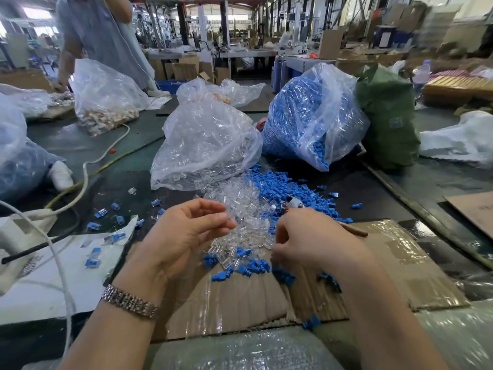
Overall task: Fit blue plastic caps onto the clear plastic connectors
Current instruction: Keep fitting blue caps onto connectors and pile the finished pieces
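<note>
- The clear plastic connectors (240, 206) lie in a loose heap at the centre of the table (416, 182), spilling from the mouth of a clear bag (205, 140) at 12 o'clock of the heap.
- The blue plastic caps (282, 188) form a second heap touching the connectors at their 2 o'clock, below a clear bag of blue caps (312, 113). More caps lie scattered at 6 o'clock of the connectors, on the cardboard sheet (386, 263).
- Left hand (186, 231): palm turned toward the right, wrist raised above the cardboard. The grip is pinched, thumb and fingertips (229, 222) pressed together at the near-left edge of the connector heap; a small clear piece appears to sit between them, but it cannot be told for certain.
- Right hand (312, 241): back facing up, fingers curled downward into the pile at 5 o'clock of the connectors. What the grip holds is hidden; its state cannot be told.
- A metal watch band (130, 303) circles the left wrist.
- Open room: bare cardboard at 4 o'clock of the right hand. At 9 o'clock of the left hand, white sheets (66, 263) carry scattered caps and a white cable (61, 268).
- A green bag (389, 116) stands touching the blue-cap bag at its 3 o'clock.
- A second person (101, 30) stands at 11 o'clock, well apart.
</note>
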### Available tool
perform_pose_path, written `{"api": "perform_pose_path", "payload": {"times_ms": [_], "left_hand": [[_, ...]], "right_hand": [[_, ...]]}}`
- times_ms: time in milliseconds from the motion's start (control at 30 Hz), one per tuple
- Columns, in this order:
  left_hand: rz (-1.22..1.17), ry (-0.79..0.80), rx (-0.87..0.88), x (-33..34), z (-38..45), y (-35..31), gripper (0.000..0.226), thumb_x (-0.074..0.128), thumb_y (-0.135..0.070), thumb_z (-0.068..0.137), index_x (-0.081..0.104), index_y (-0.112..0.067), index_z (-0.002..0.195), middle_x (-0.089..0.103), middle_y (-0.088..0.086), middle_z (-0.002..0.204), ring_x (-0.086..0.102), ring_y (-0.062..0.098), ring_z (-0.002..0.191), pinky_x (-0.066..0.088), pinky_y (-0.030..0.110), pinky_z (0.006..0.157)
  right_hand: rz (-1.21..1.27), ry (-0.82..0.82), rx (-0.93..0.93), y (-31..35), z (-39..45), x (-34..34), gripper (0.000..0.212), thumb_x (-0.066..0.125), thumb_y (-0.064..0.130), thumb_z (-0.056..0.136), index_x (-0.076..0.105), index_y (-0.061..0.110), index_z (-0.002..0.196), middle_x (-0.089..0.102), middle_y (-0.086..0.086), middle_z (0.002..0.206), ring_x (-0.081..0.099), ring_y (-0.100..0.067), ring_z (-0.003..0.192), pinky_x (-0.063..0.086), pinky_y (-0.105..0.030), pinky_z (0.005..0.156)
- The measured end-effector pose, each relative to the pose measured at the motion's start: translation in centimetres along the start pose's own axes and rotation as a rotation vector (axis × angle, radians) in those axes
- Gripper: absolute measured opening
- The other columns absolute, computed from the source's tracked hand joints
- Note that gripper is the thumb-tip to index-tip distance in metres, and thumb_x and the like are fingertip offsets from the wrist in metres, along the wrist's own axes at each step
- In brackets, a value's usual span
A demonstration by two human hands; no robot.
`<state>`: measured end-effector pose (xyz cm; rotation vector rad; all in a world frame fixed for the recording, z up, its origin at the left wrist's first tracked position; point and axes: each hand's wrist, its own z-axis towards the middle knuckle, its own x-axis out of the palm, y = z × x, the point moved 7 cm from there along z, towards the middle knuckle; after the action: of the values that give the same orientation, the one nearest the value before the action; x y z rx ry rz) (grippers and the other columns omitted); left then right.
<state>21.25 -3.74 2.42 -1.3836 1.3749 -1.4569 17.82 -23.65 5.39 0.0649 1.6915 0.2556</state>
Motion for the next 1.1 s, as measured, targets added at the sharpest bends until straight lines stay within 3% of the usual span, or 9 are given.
{"api": "perform_pose_path", "payload": {"times_ms": [167, 367, 467, 633, 1100], "left_hand": [[-0.117, 0.116, -0.071, 1.1, -0.1, 0.5, 0.017, 0.073, -0.005, 0.081, 0.079, -0.003, 0.097, 0.075, 0.023, 0.101, 0.075, 0.029, 0.092, 0.061, 0.026, 0.072], [-0.108, 0.141, -0.072, 2.3, -0.6, 0.2, 0.016, 0.069, -0.009, 0.082, 0.079, -0.004, 0.093, 0.074, 0.02, 0.093, 0.076, 0.026, 0.08, 0.061, 0.026, 0.065], [-0.089, 0.132, -0.067, 2.6, -0.8, 0.2, 0.014, 0.069, -0.011, 0.081, 0.08, -0.005, 0.087, 0.075, 0.02, 0.09, 0.076, 0.025, 0.075, 0.061, 0.025, 0.063], [-0.068, 0.161, -0.075, 2.8, -0.8, 0.3, 0.017, 0.067, -0.011, 0.085, 0.074, 0.0, 0.096, 0.074, 0.022, 0.091, 0.075, 0.023, 0.073, 0.061, 0.024, 0.062], [-0.026, 0.217, -0.052, 3.0, -0.9, 0.1, 0.016, 0.071, -0.014, 0.085, 0.078, -0.005, 0.097, 0.074, 0.024, 0.097, 0.076, 0.026, 0.08, 0.06, 0.026, 0.067]], "right_hand": [[0.493, -0.189, -0.115, 0.4, 0.2, -1.6, 0.013, 0.073, 0.027, 0.091, 0.063, 0.024, 0.084, 0.069, 0.005, 0.073, 0.063, -0.002, 0.062, 0.048, -0.017, 0.056], [0.787, -0.404, -0.323, 1.3, -0.2, -3.2, 0.013, 0.074, 0.009, 0.091, 0.076, 0.022, 0.095, 0.074, 0.007, 0.082, 0.07, -0.006, 0.079, 0.057, -0.024, 0.08], [0.78, -0.468, -0.414, 2.0, -0.8, -3.6, 0.015, 0.073, 0.004, 0.091, 0.076, 0.017, 0.098, 0.073, 0.011, 0.088, 0.07, -0.005, 0.085, 0.055, -0.02, 0.082], [0.648, -0.509, -0.504, 3.0, -1.2, -3.8, 0.012, 0.072, 0.004, 0.091, 0.077, 0.012, 0.098, 0.07, 0.006, 0.092, 0.067, -0.009, 0.088, 0.055, -0.031, 0.082], [0.556, -0.463, -0.527, 3.8, -1.2, -3.3, 0.013, 0.072, 0.004, 0.09, 0.075, 0.015, 0.094, 0.067, 0.006, 0.087, 0.065, -0.01, 0.082, 0.054, -0.037, 0.079]]}}
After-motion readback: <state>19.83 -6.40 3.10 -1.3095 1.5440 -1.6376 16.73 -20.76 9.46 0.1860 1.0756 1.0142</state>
